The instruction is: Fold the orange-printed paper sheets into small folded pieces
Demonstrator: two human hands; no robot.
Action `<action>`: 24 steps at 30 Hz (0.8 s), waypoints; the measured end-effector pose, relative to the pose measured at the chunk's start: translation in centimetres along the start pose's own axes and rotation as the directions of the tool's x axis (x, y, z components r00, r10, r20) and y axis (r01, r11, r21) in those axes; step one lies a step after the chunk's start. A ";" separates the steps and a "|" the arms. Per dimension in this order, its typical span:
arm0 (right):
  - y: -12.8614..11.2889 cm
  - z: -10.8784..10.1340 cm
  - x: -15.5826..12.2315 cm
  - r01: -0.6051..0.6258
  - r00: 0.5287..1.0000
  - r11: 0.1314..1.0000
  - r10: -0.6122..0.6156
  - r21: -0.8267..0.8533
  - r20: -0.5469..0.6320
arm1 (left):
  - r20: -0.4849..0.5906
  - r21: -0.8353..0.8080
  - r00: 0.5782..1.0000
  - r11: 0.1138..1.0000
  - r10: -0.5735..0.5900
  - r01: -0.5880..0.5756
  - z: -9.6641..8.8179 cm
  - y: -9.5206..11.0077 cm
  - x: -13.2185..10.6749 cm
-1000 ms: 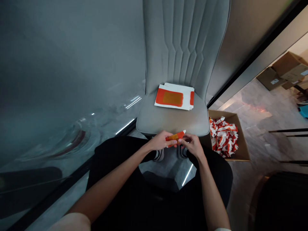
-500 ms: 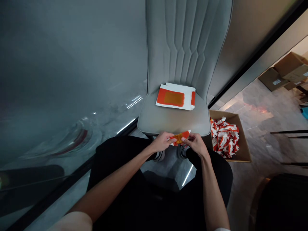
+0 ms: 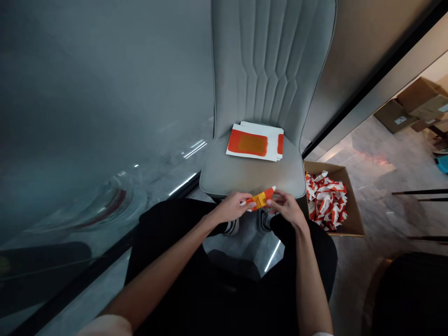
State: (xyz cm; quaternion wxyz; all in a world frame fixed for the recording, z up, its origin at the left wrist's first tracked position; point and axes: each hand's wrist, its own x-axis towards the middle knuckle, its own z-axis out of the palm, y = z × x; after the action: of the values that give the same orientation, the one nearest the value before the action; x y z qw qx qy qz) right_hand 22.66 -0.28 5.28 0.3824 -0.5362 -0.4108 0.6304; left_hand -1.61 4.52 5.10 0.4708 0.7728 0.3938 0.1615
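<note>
Between my hands, just in front of the chair seat, is a folded piece of paper (image 3: pixel 260 200), orange-red with a yellow middle and white tips. My left hand (image 3: pixel 232 206) pinches its left end between thumb and fingers. At its right end, my right hand (image 3: pixel 286 208) grips it with the thumb on the near face and the fingers partly hidden behind. A small stack of flat white sheets (image 3: pixel 255 142) with orange-red and brownish-orange painted patches lies on the seat beyond my hands.
A grey padded chair (image 3: pixel 252 177) faces me. On the floor to its right stands an open cardboard box (image 3: pixel 353 205) filled with folded red-and-white paper pieces (image 3: pixel 326 200). A glossy panel (image 3: pixel 105 93) runs along the left. More cardboard boxes (image 3: pixel 422 100) sit at the far right.
The folded paper has turned slightly in my hands, and its yellow middle now shows brighter and flatter. My right thumb has shifted a little to the right along it.
</note>
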 end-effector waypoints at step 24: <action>6.2 -15.0 -6.6 0.245 0.320 0.956 -0.235 -0.159 -0.918 | -0.391 -0.003 0.908 0.987 0.149 -0.164 -0.7 4.9 3.7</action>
State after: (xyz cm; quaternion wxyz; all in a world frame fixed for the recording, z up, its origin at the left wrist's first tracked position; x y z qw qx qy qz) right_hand 38.12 -7.07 0.62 0.6379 -0.7288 -0.1946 0.1551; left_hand 2.53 6.53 9.18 0.3823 0.7457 0.4134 0.3562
